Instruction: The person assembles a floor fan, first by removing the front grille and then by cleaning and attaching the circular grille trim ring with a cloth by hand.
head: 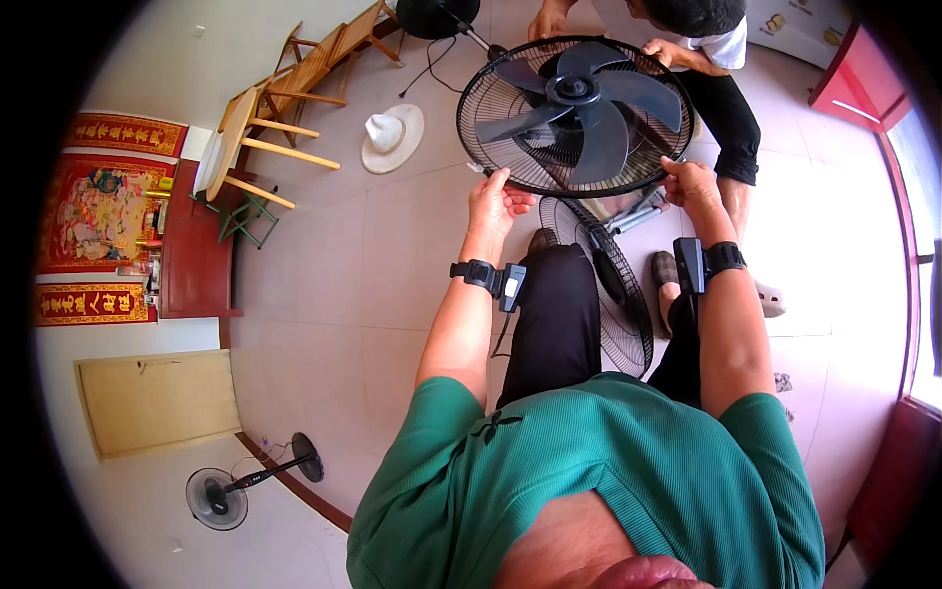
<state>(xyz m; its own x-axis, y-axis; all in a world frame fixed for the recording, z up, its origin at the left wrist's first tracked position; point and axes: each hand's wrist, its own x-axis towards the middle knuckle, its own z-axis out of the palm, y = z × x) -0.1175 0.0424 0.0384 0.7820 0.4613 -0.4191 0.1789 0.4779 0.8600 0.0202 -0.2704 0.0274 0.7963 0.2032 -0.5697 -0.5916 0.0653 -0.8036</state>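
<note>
A black electric fan head lies facing up in front of me, its dark five-lobed blade (578,110) sitting in the round rear wire grille (508,158). My left hand (498,205) pinches the near left rim of that grille. On the near right, my right hand (692,184) has the same rim between thumb and fingers. Across from me, another person's hands (659,51) touch the far side of the rim. Between my legs a second wire grille, the front cover (629,331), stands tilted on edge with a dark centre disc.
The fan's round base (439,15) and pole lie at the top, with a cable (427,70) on the floor. A pale hat (394,138), wooden chairs (324,55) and an upturned wooden stool (235,140) are to the left. Another standing fan (217,498) is lower left.
</note>
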